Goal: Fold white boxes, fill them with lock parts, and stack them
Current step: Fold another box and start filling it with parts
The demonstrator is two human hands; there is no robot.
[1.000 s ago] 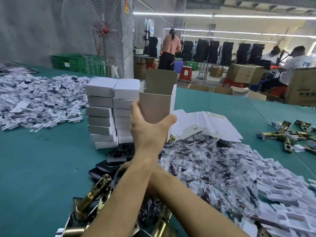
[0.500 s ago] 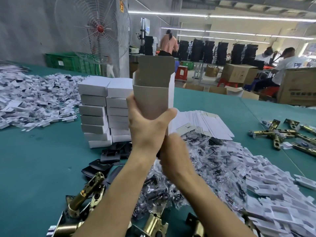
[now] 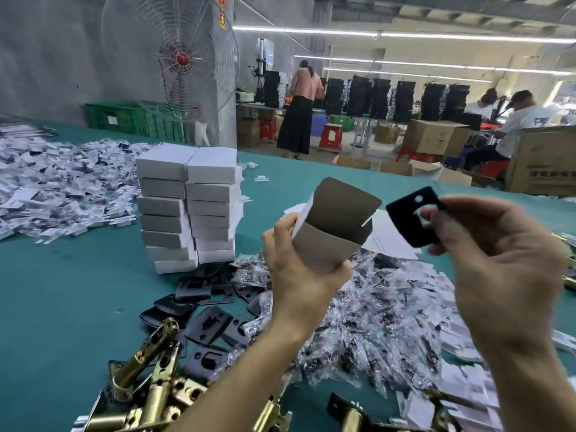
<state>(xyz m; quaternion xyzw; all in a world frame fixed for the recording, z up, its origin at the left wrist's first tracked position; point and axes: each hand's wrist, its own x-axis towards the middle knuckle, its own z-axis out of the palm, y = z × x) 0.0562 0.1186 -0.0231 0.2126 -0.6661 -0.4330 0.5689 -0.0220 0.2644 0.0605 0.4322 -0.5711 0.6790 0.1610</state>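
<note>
My left hand point(image 3: 299, 272) grips an open white box point(image 3: 338, 226) with a brown inside, tilted to the right, its top flap standing up. To its right my right hand point(image 3: 495, 257) pinches a flat black strike plate point(image 3: 410, 218) with a round hole, held in the air just beside the box's open mouth. Two stacks of closed white boxes point(image 3: 190, 207) stand on the green table to the left. More black plates point(image 3: 199, 304) lie below the stacks, and brass latch bolts point(image 3: 149, 369) lie nearest me.
A heap of clear screw bags point(image 3: 374, 313) and white inserts point(image 3: 461, 353) spreads under my hands. Flat unfolded boxes point(image 3: 392, 241) lie behind the held box. Another white pile point(image 3: 56, 188) covers the far left. A fan point(image 3: 180, 60), cartons and workers are beyond the table.
My right hand came up from under my left arm and now holds a black plate beside the box. The box has dropped lower and tilted right.
</note>
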